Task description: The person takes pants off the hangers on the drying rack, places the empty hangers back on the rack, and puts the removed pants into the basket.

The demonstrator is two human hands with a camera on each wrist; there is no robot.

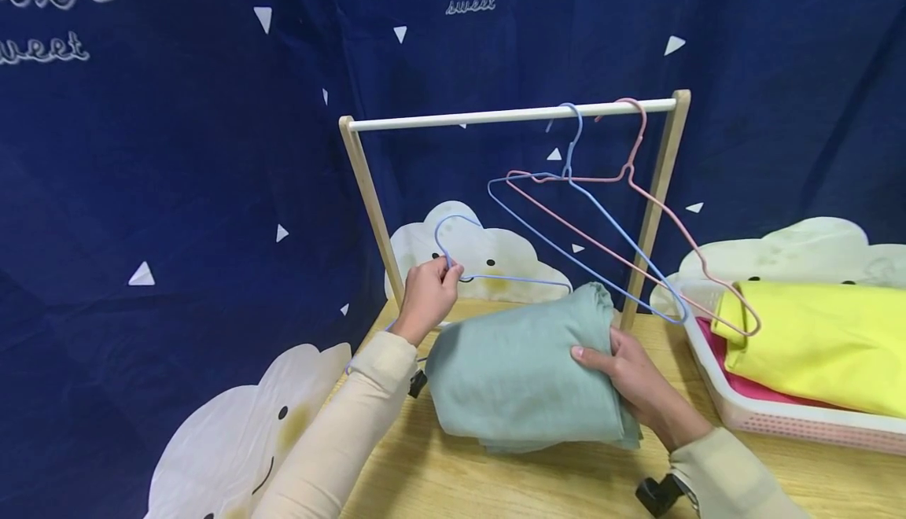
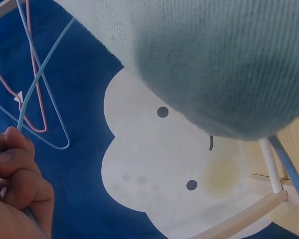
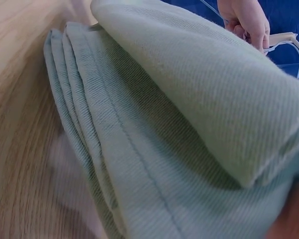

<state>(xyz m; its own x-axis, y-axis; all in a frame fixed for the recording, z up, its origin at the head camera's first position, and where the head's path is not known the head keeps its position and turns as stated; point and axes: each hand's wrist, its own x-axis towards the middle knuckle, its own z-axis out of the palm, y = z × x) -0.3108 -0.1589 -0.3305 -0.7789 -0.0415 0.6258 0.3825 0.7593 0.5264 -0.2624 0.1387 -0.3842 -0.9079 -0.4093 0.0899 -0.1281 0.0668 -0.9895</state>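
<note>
My left hand pinches a light blue wire clothes hanger at the neck, just under its hook. A folded sage-green cloth lies across the hanger's lower part and hides most of its bottom bar. At the cloth's right end, my right hand grips it with the thumb on the near face and the fingers behind. Seen from the right wrist, several stacked layers and a stitched seam show on the cloth, with one flap rolled over the top.
Behind the hands stands a small rack with a white rail and wooden legs. A blue hanger and a pink hanger hang on its right half. To the right, a white basket holds yellow cloth over dark pink cloth.
</note>
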